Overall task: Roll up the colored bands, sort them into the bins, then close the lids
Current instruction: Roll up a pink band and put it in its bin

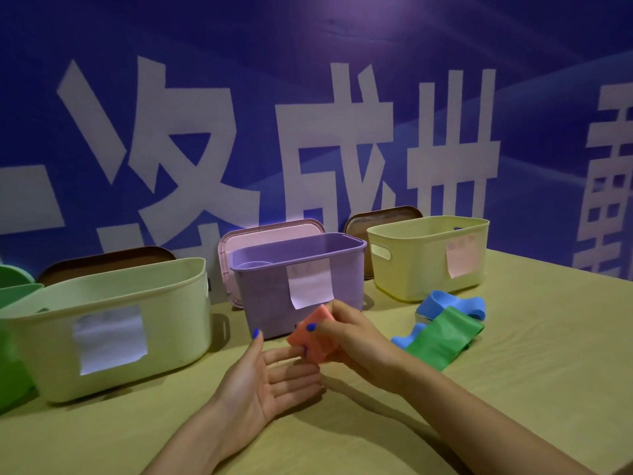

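while right hand (356, 341) fingers pinch pink band (313, 335) | left hand (263, 378) fingers straight, open

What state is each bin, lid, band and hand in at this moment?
Light green bin: open, lid off.
Purple bin: open.
Yellow bin: open.
Pink lid: propped behind the purple bin.
Orange band: rolled, gripped by right hand.
Left hand: open, palm up.
Green band: unrolled, on table.
Blue band: unrolled.
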`<state>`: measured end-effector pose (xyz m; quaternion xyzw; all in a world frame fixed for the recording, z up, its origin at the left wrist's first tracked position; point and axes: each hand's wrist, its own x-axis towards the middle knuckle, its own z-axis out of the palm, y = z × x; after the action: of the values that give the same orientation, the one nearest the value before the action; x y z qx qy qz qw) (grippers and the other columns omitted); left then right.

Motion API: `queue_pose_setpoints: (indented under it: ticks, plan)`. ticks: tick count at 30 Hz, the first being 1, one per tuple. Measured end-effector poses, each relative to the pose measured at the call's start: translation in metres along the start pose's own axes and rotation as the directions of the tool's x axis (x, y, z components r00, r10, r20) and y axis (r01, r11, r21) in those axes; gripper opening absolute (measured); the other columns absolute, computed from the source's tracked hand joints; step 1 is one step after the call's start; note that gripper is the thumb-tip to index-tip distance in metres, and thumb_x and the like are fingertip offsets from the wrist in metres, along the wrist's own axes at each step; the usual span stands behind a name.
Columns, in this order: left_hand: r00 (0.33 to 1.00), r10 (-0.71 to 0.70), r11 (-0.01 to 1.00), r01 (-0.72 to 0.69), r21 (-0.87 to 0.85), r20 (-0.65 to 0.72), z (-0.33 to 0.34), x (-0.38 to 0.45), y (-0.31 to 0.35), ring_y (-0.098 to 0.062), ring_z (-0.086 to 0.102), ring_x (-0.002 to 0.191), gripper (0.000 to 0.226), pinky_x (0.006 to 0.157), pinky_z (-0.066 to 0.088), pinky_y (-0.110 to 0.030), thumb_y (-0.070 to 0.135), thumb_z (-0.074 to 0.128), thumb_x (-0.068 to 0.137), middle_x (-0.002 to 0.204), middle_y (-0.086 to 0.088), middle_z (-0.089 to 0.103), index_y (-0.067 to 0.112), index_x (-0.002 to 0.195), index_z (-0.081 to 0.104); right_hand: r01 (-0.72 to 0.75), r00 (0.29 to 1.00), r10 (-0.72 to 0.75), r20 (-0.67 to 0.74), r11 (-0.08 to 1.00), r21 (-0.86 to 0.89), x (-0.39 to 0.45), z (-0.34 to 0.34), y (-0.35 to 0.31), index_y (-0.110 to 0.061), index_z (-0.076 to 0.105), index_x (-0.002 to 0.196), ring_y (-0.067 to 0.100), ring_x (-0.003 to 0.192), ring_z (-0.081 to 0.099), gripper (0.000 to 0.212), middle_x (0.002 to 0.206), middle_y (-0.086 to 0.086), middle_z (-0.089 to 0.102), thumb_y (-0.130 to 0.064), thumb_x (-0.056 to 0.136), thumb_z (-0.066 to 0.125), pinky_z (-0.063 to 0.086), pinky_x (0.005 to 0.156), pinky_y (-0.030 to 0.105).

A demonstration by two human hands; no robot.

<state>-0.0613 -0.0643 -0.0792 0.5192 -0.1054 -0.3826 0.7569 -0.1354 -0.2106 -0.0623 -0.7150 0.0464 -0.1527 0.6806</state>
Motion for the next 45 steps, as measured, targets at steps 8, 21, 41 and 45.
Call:
queue_pose_setpoints:
  ticks: [8, 21, 41, 45]
  plan:
    - [0.999, -0.021, 0.997, 0.019, -0.077, -0.025, 0.002, 0.000, -0.002, -0.043, 0.068, 0.077, 0.061, 0.063, 0.059, -0.048, 0.044, 0.035, 0.098, 0.091, -0.034, 0.066, -0.010, 0.122, 0.045, -0.147, 0.989, 0.139, 0.055, 0.845, 0.515, -0.007, 0.007, -0.017, -0.004, 0.053, 0.108, 0.025, 0.088, 0.056, 0.039, 0.105, 0.021, 0.055, -0.008, 0.072, 0.068, 0.051, 0.073, 0.036]
    - [0.975, 0.224, 0.824, -0.187, -0.535, 0.003, 0.000, -0.013, 0.025, -0.035, 0.072, 0.074, 0.024, 0.067, 0.057, -0.049, 0.005, 0.057, 0.075, 0.096, -0.028, 0.069, -0.009, 0.095, 0.058, -0.222, 0.956, 0.073, 0.284, 0.812, 0.540, -0.028, -0.002, -0.034, -0.003, 0.067, 0.080, 0.026, 0.055, 0.065, 0.043, 0.066, 0.019, 0.062, 0.012, 0.040, 0.065, 0.059, 0.059, 0.038]
    - [0.880, 0.311, 0.786, -0.451, -0.422, -0.360, -0.050, 0.010, 0.038, -0.020, 0.062, 0.086, 0.016, 0.086, 0.047, -0.036, 0.001, 0.045, 0.095, 0.096, -0.012, 0.063, 0.011, 0.101, 0.057, -0.087, 0.848, 0.125, -0.516, 0.992, 0.096, 0.005, -0.043, -0.009, -0.002, 0.060, 0.108, 0.021, 0.068, 0.057, 0.020, 0.086, 0.012, 0.058, -0.013, 0.091, 0.059, 0.052, 0.042, 0.023]
    - [0.864, 0.308, 0.822, -0.452, -0.347, -0.398, -0.052, 0.012, 0.037, -0.020, 0.060, 0.082, 0.014, 0.065, 0.053, -0.036, 0.006, 0.044, 0.096, 0.094, -0.012, 0.062, 0.009, 0.103, 0.057, -0.100, 0.827, 0.128, -0.547, 0.992, 0.082, 0.006, -0.045, -0.008, -0.001, 0.061, 0.106, 0.020, 0.062, 0.054, 0.019, 0.079, 0.010, 0.057, -0.013, 0.091, 0.059, 0.048, 0.037, 0.021]
